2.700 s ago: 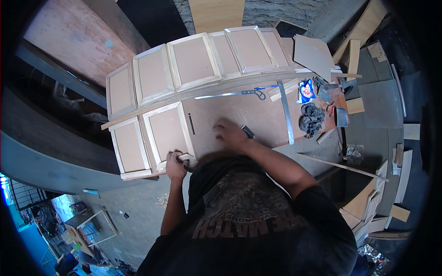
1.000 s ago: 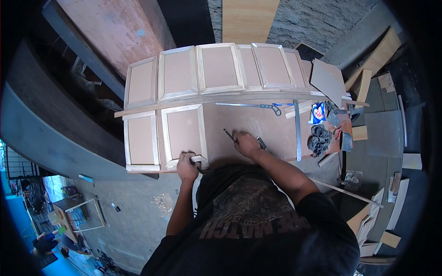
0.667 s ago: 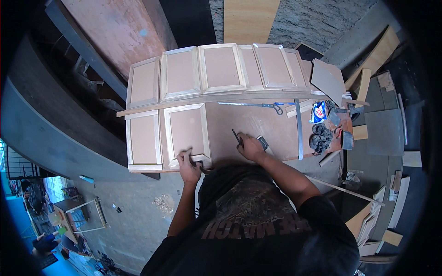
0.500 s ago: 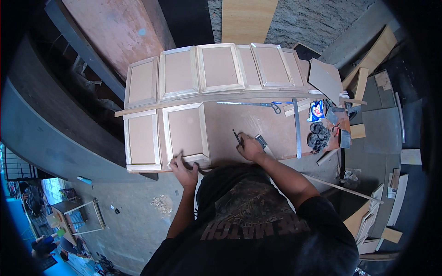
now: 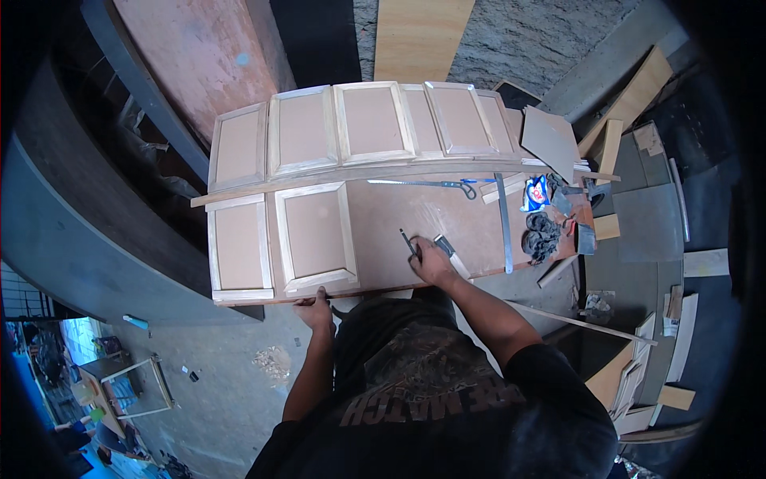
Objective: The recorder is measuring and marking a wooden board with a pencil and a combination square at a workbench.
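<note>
My right hand (image 5: 432, 261) is closed round a slim black pen-like tool (image 5: 406, 240), which points up and away from me above the brown board of the bench (image 5: 383, 255). Just right of that hand lies a black and pale bar-shaped object (image 5: 453, 252), partly hidden by it. At the bench's near edge is my left hand (image 5: 315, 310), thumb up and fingers apart from it; the fingers are partly hidden. Directly beyond it lies a pale wood-framed panel (image 5: 317, 233), its near rail along the edge. Another framed panel (image 5: 239, 244) lies to its left.
Several framed panels (image 5: 301, 128) line the far side behind a long wooden strip (image 5: 319, 175). A handsaw (image 5: 419, 184), a metal ruler (image 5: 504, 227), a blue-white packet (image 5: 536, 193) and dark gloves (image 5: 541, 235) lie rightward. Wood offcuts (image 5: 634, 383) lean at lower right.
My left hand has left the framed panel's near rail and dropped to the bench edge. That rail, tilted before, now sits straighter against the frame. My right hand has hardly moved.
</note>
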A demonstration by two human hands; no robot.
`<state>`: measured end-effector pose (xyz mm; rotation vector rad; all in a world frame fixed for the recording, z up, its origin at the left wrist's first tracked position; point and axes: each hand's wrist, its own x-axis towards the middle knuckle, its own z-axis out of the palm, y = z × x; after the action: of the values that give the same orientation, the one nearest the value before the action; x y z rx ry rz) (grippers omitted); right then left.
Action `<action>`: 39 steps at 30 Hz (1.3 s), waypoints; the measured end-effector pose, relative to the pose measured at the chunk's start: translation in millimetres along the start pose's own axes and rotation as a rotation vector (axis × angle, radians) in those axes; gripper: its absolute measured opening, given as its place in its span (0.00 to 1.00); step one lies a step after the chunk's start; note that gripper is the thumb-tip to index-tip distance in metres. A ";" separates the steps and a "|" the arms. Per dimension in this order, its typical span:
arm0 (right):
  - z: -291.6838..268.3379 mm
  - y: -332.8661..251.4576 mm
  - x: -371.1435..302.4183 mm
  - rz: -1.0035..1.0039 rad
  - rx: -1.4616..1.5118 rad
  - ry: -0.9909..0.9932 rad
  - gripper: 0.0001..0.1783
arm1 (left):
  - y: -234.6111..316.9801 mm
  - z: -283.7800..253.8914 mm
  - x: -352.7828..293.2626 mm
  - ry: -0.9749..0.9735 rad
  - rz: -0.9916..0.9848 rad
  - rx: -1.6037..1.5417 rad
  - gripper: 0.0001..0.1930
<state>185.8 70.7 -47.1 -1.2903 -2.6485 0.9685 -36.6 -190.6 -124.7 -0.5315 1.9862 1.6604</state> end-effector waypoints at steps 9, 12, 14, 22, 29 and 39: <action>-2.8 30.0 8.6 0.201 0.319 0.125 0.12 | -13.6 -12.2 22.0 -0.131 -0.051 -0.017 0.31; -10.8 36.4 23.0 0.327 0.719 0.105 0.10 | -30.0 -26.1 49.8 -0.272 -0.030 0.113 0.35; -15.8 43.0 31.2 0.419 0.964 0.118 0.12 | -38.3 -31.8 62.2 -0.314 -0.028 0.084 0.38; -60.4 83.5 95.1 0.380 0.983 0.246 0.13 | -22.8 -34.6 59.3 -0.275 -0.102 0.193 0.19; -128.4 98.3 113.9 0.230 0.173 0.266 0.23 | -14.6 -34.3 75.7 -0.443 0.184 0.429 0.18; -91.4 137.3 92.3 0.138 -0.053 0.092 0.20 | 29.0 -34.9 53.4 -0.216 -0.309 0.367 0.38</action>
<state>248.2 247.6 -70.0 -1.5083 -2.5620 0.8366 -100.6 -218.8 -128.8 -0.4701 1.8782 1.0875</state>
